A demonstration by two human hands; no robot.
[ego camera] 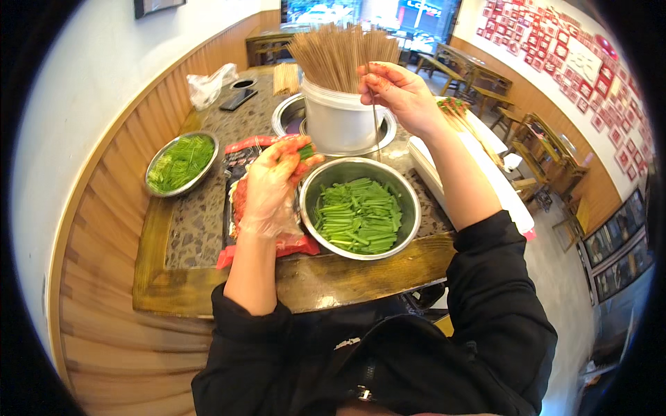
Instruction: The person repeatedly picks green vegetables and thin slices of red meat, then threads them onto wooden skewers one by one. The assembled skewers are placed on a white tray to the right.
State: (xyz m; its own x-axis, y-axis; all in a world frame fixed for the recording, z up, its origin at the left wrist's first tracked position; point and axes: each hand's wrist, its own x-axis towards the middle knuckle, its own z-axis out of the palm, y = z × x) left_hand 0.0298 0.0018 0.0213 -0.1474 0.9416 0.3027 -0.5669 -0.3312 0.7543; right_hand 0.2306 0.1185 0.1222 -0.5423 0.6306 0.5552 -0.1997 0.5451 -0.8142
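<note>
My left hand (273, 179), in a clear plastic glove, holds a small bundle of cut green stalks (306, 152) and some red meat. Beneath it lies an opened red-and-black plastic bag of raw sliced meat (240, 200). My right hand (393, 93) pinches a thin wooden skewer (375, 125) upright, its lower end by the rim of a steel bowl (413, 229). Cut green stalks (359, 216) fill that bowl. Behind it a white plastic bucket (338, 119), packed with skewers (338, 57), stands in a round metal pot set into the table (281, 109).
A second bowl of greens (179, 164) sits at the left. Farther back are a phone (238, 100), a small cup (243, 83), a crumpled plastic bag (208, 86) and more skewers (286, 79). Finished skewers (455, 109) rest on a white tray (507, 192) at the right.
</note>
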